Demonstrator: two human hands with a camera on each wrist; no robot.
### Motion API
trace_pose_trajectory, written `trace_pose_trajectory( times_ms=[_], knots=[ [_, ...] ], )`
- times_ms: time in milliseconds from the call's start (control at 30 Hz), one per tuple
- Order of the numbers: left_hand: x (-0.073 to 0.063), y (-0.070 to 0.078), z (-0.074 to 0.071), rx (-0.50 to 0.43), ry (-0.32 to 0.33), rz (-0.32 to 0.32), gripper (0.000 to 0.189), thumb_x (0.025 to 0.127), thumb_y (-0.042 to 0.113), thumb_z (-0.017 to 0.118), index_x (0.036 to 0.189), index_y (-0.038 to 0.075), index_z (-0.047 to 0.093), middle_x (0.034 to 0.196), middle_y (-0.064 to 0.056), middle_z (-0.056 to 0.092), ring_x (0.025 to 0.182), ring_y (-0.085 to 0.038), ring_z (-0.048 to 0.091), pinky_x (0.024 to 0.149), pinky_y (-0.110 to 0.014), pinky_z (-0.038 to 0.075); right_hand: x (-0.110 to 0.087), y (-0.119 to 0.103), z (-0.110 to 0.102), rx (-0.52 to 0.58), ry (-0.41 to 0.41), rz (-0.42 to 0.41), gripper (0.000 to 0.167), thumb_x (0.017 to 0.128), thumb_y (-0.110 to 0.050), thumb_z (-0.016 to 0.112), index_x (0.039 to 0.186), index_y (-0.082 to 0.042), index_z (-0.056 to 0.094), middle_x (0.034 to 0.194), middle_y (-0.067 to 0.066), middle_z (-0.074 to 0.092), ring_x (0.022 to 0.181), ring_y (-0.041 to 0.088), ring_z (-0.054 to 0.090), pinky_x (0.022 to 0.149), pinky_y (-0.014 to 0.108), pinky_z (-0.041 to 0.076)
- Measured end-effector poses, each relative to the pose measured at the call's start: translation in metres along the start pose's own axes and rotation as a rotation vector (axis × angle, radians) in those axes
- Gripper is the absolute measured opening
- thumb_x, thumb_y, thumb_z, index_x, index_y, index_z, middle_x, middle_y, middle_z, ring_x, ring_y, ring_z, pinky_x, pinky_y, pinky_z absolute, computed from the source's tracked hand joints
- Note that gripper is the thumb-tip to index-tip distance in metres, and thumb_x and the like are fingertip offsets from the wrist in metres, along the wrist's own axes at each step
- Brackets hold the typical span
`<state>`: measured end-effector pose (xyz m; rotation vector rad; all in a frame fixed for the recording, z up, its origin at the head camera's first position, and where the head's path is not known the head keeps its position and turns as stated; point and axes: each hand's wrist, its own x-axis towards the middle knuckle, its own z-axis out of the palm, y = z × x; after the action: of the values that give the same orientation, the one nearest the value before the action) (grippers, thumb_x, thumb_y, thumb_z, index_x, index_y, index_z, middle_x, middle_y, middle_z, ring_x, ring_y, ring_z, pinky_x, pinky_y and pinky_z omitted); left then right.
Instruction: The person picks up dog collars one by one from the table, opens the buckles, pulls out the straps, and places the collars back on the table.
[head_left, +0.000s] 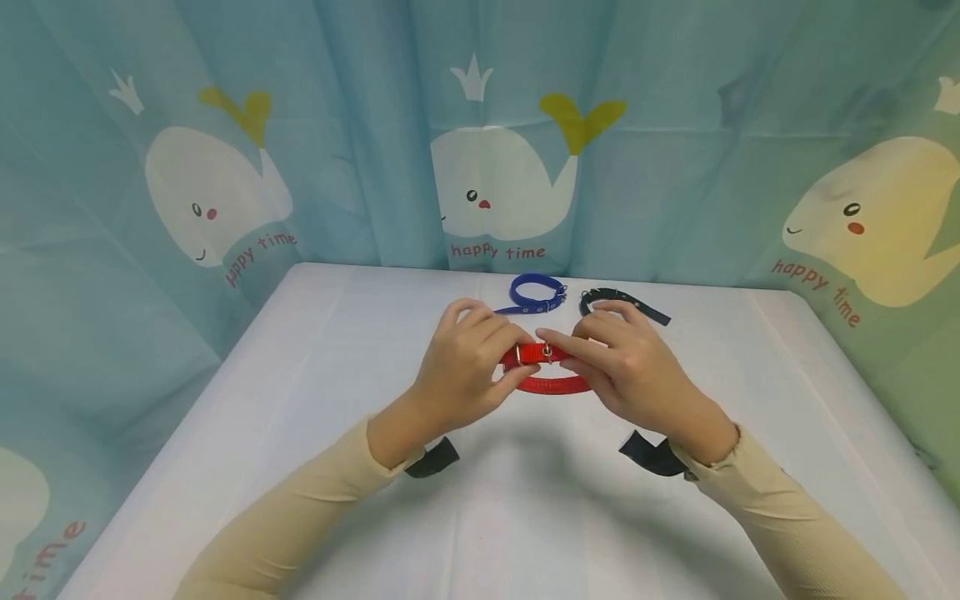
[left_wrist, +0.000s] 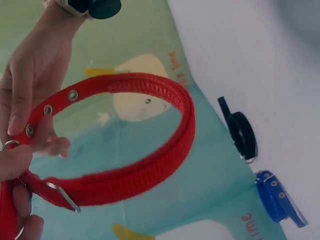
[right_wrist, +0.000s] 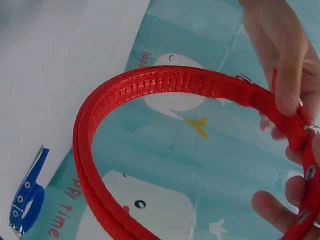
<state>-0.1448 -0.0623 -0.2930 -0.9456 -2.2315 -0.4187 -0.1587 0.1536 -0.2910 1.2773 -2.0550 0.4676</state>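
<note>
My left hand point(head_left: 468, 367) and right hand point(head_left: 626, 367) meet at centre above the table, fingers curled, pinching the same strap. Both forearms, in cream sleeves, angle inward from the lower corners.

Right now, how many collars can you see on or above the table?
3. The red collar is held up between the left hand and the right hand. The blue collar and the black collar lie on the table behind them. None seem hidden.
</note>
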Motion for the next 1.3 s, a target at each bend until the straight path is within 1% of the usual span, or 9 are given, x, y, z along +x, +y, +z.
trace_pose_trajectory(
  times_ms=[200,433,600,667,767,867,1000,1133,1300],
  knots=[
    [0.001,-0.001,0.002,0.019,-0.002,0.016,0.021,0.076,0.026,0.078,0.089,0.012,0.069,0.082,0.001,0.070,0.081,-0.015,0.058,0.092,-0.042,0.044,0.001,-0.002,0.003,-0.013,0.006,0.014,0.039,0.096,-0.036,0.049,0.101,-0.005,0.071,0.075,0.006,0.067,0.073,0.020,0.061,0.087,0.049,0.045],
    [-0.002,-0.003,0.001,0.018,-0.020,-0.014,0.022,0.074,0.027,0.079,0.090,0.014,0.070,0.081,0.002,0.070,0.079,-0.013,0.056,0.092,-0.043,0.043,-0.004,0.001,0.000,-0.043,-0.014,0.016,0.043,0.096,-0.037,0.046,0.093,-0.002,0.071,0.078,0.009,0.069,0.075,0.023,0.064,0.087,0.049,0.046],
    [-0.002,-0.004,0.000,0.013,-0.014,-0.016,0.022,0.075,0.026,0.078,0.090,0.013,0.069,0.078,0.001,0.069,0.079,-0.014,0.056,0.092,-0.043,0.043,-0.004,0.003,-0.003,-0.039,-0.011,0.000,0.019,0.084,-0.018,0.070,0.096,-0.004,0.071,0.075,0.006,0.067,0.069,0.018,0.061,0.088,0.050,0.046],
    [-0.003,-0.005,0.000,0.021,-0.006,-0.022,0.023,0.074,0.026,0.079,0.090,0.013,0.069,0.078,0.001,0.069,0.079,-0.014,0.057,0.092,-0.043,0.044,-0.003,0.003,-0.005,-0.033,0.001,-0.009,0.028,0.073,-0.008,0.076,0.100,-0.006,0.072,0.072,0.004,0.064,0.064,0.015,0.057,0.087,0.050,0.046],
    [-0.004,-0.008,0.000,0.029,0.009,-0.026,0.023,0.073,0.025,0.080,0.089,0.012,0.069,0.077,0.000,0.069,0.079,-0.015,0.058,0.091,-0.043,0.045,-0.004,0.003,-0.006,-0.032,0.006,-0.016,0.040,0.069,-0.002,0.076,0.108,-0.009,0.071,0.071,0.002,0.061,0.060,0.012,0.052,0.087,0.051,0.047],
    [-0.005,-0.009,0.000,0.019,0.020,-0.021,0.023,0.073,0.025,0.080,0.089,0.011,0.069,0.077,0.000,0.069,0.078,-0.015,0.058,0.091,-0.043,0.045,-0.004,0.003,-0.008,-0.031,-0.027,0.011,0.039,0.073,-0.006,0.076,0.111,-0.010,0.069,0.076,0.004,0.065,0.067,0.016,0.058,0.088,0.051,0.046],
    [-0.003,-0.006,0.001,0.008,0.017,0.009,0.021,0.074,0.025,0.079,0.088,0.012,0.069,0.077,0.001,0.068,0.078,-0.015,0.057,0.091,-0.044,0.045,-0.001,0.000,-0.004,-0.008,-0.052,0.034,0.039,0.068,-0.009,0.080,0.105,-0.005,0.070,0.080,0.006,0.068,0.076,0.020,0.064,0.090,0.050,0.046],
    [-0.002,-0.004,0.002,0.026,0.003,0.032,0.020,0.075,0.026,0.077,0.088,0.012,0.069,0.080,0.002,0.069,0.079,-0.014,0.058,0.092,-0.043,0.044,0.002,-0.003,0.001,0.000,-0.032,0.004,0.036,0.064,-0.007,0.083,0.096,-0.002,0.069,0.080,0.008,0.069,0.076,0.021,0.064,0.089,0.048,0.045],
    [-0.004,-0.006,-0.001,0.042,0.009,0.008,0.021,0.074,0.024,0.079,0.088,0.012,0.069,0.075,0.002,0.067,0.078,-0.013,0.057,0.091,-0.043,0.044,0.001,0.001,-0.001,-0.021,0.006,0.006,0.032,0.063,-0.003,0.082,0.093,-0.001,0.069,0.080,0.008,0.070,0.075,0.021,0.065,0.087,0.049,0.047]
  ],
)
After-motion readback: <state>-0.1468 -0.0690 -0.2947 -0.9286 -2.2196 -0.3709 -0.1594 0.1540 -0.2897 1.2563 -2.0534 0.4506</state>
